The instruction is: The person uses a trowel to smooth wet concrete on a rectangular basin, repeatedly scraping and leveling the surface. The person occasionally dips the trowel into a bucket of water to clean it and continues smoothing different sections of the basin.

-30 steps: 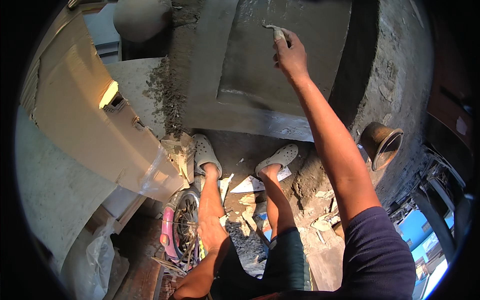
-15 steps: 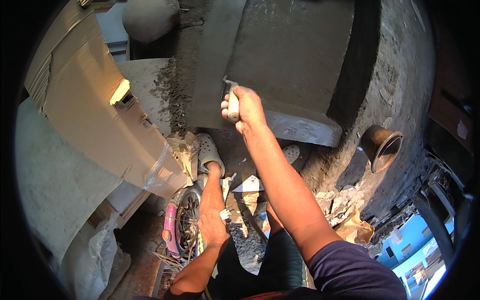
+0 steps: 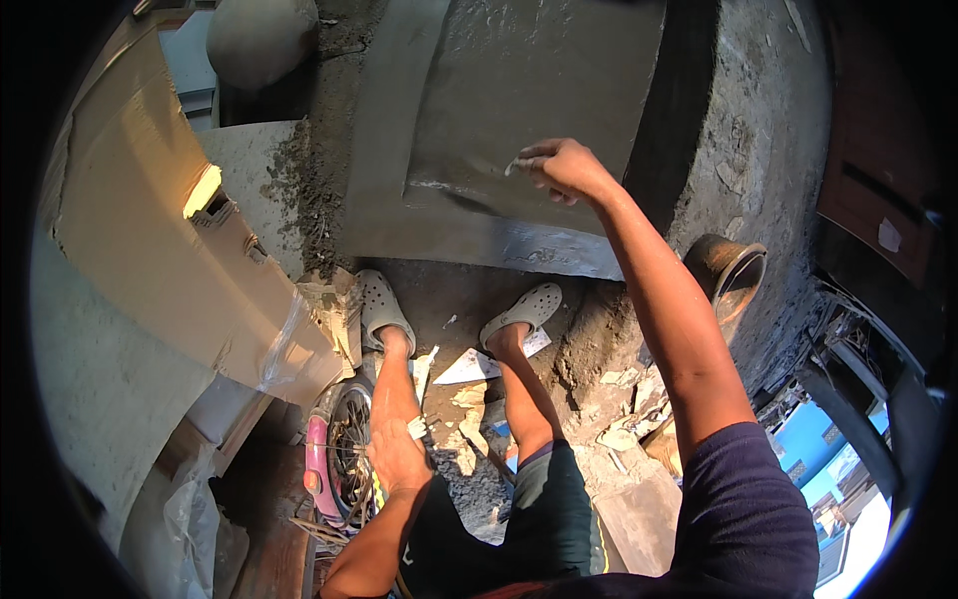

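Note:
My right hand (image 3: pixel 567 172) grips a small trowel, mostly hidden by my fingers, over a slab of wet grey mortar (image 3: pixel 529 70) with a smooth raised border (image 3: pixel 379 190). A pale bit of the tool shows past my fingertips. My left hand (image 3: pixel 397 457) is down against my left leg (image 3: pixel 397 374), fingers closed by a small pale item (image 3: pixel 417 427) that I cannot make out. My feet, in pale perforated clogs (image 3: pixel 384 309), stand just below the slab's front edge (image 3: pixel 519 250).
Torn cardboard (image 3: pixel 170 250) and grey boards (image 3: pixel 110 389) lie left. A round grey object (image 3: pixel 259 45) is top left. A pink bicycle part with a spoked wheel (image 3: pixel 329 459) is below. A dirty bucket (image 3: pixel 723 280) sits right, beside a rough concrete surface (image 3: pixel 748 140). Broken scraps surround my legs.
My right hand went down to the slab's left border, then back up and rightward, turning at the wrist. The view has shifted slightly. My left hand stayed by my leg.

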The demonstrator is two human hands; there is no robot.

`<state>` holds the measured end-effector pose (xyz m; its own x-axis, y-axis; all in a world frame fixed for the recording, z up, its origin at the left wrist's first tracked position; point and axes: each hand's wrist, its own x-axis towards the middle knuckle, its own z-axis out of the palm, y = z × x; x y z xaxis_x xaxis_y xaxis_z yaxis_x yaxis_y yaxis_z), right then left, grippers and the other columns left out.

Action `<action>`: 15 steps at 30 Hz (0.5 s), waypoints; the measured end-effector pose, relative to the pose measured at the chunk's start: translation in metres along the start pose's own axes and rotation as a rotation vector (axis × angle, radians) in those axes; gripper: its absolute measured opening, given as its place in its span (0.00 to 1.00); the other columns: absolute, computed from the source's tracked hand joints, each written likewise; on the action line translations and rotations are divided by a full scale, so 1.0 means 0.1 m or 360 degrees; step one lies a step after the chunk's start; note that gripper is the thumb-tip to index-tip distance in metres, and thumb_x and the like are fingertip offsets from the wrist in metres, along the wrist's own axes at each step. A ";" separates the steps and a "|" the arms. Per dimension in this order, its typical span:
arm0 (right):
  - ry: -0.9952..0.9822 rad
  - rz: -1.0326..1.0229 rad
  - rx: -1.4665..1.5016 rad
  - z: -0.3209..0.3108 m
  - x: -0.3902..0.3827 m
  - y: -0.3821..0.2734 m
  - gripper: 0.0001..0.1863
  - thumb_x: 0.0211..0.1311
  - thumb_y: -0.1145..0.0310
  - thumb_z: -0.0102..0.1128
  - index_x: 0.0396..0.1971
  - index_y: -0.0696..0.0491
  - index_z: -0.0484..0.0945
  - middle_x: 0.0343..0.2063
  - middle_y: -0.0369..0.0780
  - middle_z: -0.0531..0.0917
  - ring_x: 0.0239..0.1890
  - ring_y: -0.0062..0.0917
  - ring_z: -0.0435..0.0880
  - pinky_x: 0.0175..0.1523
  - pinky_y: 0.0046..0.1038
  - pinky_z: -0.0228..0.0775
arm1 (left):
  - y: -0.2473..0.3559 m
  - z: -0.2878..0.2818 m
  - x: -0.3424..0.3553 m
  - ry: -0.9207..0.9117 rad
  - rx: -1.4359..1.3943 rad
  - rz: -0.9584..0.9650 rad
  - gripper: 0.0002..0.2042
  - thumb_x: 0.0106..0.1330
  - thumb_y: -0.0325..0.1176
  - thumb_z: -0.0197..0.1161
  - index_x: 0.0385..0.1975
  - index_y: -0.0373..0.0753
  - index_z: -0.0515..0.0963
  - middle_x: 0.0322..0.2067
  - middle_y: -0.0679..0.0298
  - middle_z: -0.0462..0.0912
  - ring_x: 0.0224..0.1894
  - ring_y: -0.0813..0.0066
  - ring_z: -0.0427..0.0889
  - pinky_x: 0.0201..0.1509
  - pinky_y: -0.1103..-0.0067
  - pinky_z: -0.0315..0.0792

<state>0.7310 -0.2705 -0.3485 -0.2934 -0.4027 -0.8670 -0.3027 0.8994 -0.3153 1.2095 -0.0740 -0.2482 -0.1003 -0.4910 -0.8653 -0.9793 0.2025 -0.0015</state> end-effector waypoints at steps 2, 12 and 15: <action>-0.0196 -0.0011 -0.0269 0.12 0.09 0.15 0.22 0.69 0.59 0.65 0.60 0.45 0.90 0.30 0.39 0.88 0.25 0.28 0.86 0.34 0.34 0.83 | 0.02 -0.04 -0.01 0.0072 -0.0033 0.0025 0.11 0.69 0.34 0.67 0.46 0.38 0.78 0.47 0.51 0.83 0.56 0.49 0.79 0.62 0.56 0.69; -0.0276 0.0367 -0.1095 -0.60 0.26 1.69 0.17 0.61 0.71 0.55 0.40 0.66 0.88 0.35 0.56 0.92 0.36 0.43 0.96 0.40 0.42 0.88 | 0.07 0.05 -0.03 0.0123 -0.0017 0.0074 0.09 0.69 0.31 0.65 0.44 0.37 0.76 0.47 0.50 0.80 0.54 0.45 0.78 0.60 0.54 0.70; -0.0088 0.0706 -0.1038 -0.97 0.26 2.09 0.14 0.61 0.76 0.56 0.39 0.64 0.90 0.35 0.52 0.92 0.33 0.39 0.95 0.37 0.38 0.88 | 0.10 0.07 -0.04 0.0137 0.0009 0.0089 0.09 0.69 0.30 0.65 0.45 0.37 0.75 0.47 0.51 0.80 0.54 0.45 0.78 0.60 0.55 0.70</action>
<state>0.5722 -0.1094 -0.4001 -0.4709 -0.0052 -0.8821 -0.6434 0.6861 0.3394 1.2007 -0.0646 -0.2484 -0.1700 -0.5495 -0.8180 -0.9707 0.2364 0.0429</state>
